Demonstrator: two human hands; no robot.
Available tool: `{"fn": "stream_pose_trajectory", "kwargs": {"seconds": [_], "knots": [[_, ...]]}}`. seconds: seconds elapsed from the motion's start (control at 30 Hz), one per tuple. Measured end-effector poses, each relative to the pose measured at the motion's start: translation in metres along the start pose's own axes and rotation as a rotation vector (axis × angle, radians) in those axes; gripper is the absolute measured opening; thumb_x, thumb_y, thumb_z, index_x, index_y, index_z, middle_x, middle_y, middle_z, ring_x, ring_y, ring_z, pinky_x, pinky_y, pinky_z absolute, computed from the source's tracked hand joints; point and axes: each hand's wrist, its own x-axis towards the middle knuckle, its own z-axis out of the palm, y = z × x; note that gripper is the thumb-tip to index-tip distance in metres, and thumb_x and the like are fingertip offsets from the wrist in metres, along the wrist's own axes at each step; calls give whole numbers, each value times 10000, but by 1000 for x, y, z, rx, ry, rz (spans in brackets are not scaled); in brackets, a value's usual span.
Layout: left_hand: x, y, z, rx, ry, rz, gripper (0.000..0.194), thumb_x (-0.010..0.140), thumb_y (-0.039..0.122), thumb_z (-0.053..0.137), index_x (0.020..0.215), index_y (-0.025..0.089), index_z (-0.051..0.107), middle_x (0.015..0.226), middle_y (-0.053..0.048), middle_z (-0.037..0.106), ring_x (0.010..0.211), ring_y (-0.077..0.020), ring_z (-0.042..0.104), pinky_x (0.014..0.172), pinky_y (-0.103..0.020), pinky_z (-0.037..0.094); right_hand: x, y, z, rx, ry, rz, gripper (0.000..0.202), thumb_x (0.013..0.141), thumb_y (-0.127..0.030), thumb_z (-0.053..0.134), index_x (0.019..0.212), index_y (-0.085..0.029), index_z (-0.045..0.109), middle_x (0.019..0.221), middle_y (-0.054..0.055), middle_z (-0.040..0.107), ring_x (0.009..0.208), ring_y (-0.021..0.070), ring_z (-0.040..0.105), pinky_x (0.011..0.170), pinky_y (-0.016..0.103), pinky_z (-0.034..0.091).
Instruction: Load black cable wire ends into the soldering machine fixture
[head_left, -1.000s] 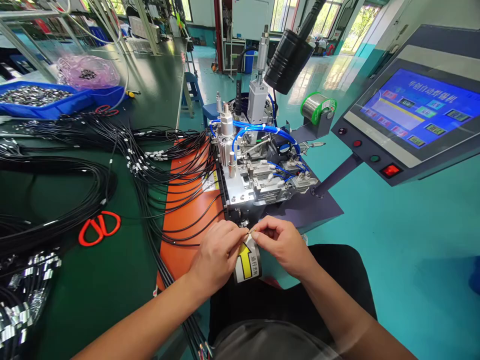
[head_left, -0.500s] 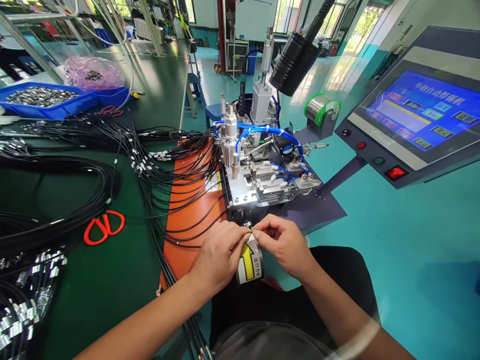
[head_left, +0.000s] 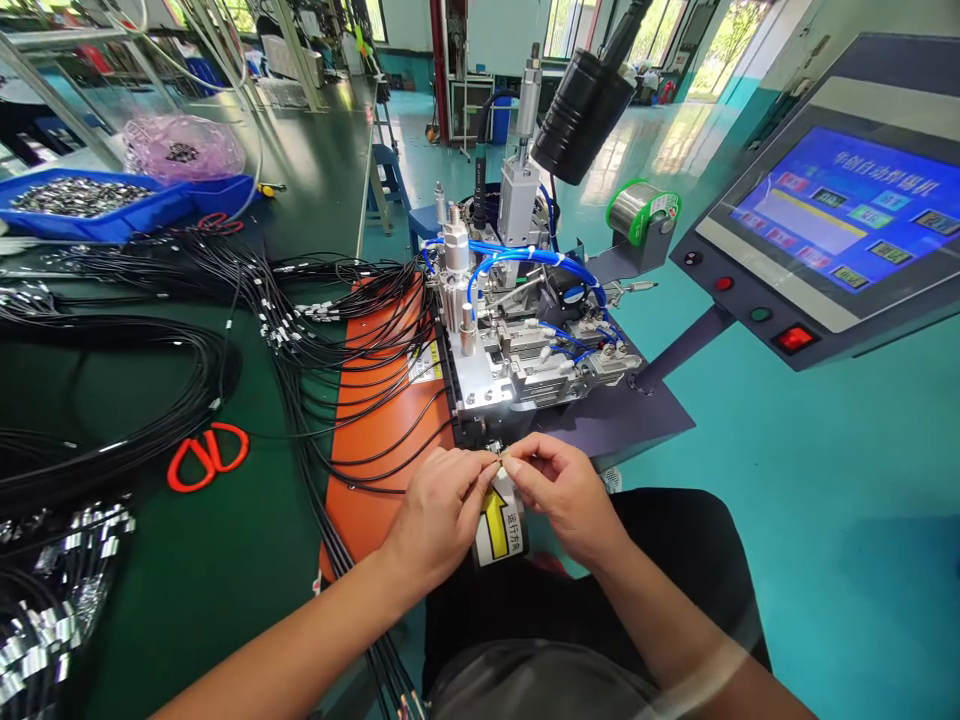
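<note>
Both the left hand [head_left: 442, 513] and the right hand [head_left: 567, 495] are pinching, thumb against forefinger, with their tips nearly meeting around one tiny wire end [head_left: 500, 460]. It is too small for its tip to be showing clearly, and the fingers are covering most of it; it is probably belonging to the black cable [head_left: 386, 490] that is running in under the left hand. The wire end is hanging in the air, just past the right edge of the orange board [head_left: 360, 525] and just in front of the near edge of the machine [head_left: 540, 370]. Below it, a round part with a yellow arrow sticker [head_left: 496, 530] is showing between the hands.

Hardly anything is changing: compared with half a second ago, the view is shifting slightly, while both pinches are staying at the same spot and the wire end is remaining between them. That is suggesting that the fine fingertip work is continuing, with neither hand letting go.

Around them, more cables [head_left: 304, 450] are trailing over the left edge of the orange board onto the green counter [head_left: 202, 580]. Red-handled scissors [head_left: 215, 463] are lying on the counter, left of those cables, and a blue tray [head_left: 150, 212] of small metal pieces is sitting toward the counter's far left corner.
</note>
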Motion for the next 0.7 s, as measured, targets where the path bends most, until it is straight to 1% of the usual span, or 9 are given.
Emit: {"fn": "stream_pose_trajectory", "kwargs": {"seconds": [0.1,0.17,0.23,0.37,0.47,0.57,0.7], "knots": [[-1,-2,2,22,2,27,158,982,225,472,990,191,626,815,-21,654,737,-170,534,699,-313,392,5,-8,-13,-8,-164,42,198,785,-311,753,905,-182,663,754,-19,593,667,108,521,613,229,435],[-1,-3,3,23,-2,35,157,983,221,465,987,195,619,818,-22,650,739,-169,532,701,-315,389,8,-12,-18,-49,-214,38,217,770,-311,767,909,-182,662,779,-13,601,694,115,525,627,236,434],[-2,-4,3,21,-11,34,167,987,224,453,979,196,618,827,-27,651,749,-170,535,708,-317,388,10,-15,-20,-117,-223,24,210,775,-327,758,892,-177,670,770,-10,607,684,119,524,619,242,428],[-2,-3,2,41,-21,37,197,992,233,439,960,192,629,799,-32,646,726,-170,527,698,-323,381,11,-17,-19,-212,-182,-4,191,813,-361,707,838,-173,687,757,1,634,673,130,539,608,249,425],[-2,-2,2,48,-17,42,195,989,235,449,965,189,637,797,-33,652,720,-169,529,695,-322,385,11,-14,-17,-205,-137,-16,178,818,-354,697,814,-176,696,757,8,655,676,137,555,619,253,437],[-2,-3,3,36,15,33,182,986,237,466,981,189,641,814,-33,666,733,-168,542,700,-317,399,10,-8,-14,-187,-80,-34,189,802,-362,717,816,-174,709,758,18,676,678,145,570,626,260,450],[-3,-5,5,23,63,18,169,978,225,491,1030,200,650,843,-25,686,762,-164,568,713,-303,426,9,0,-4,-147,36,-73,196,796,-363,732,807,-169,718,769,28,692,696,149,590,648,264,465]]}}
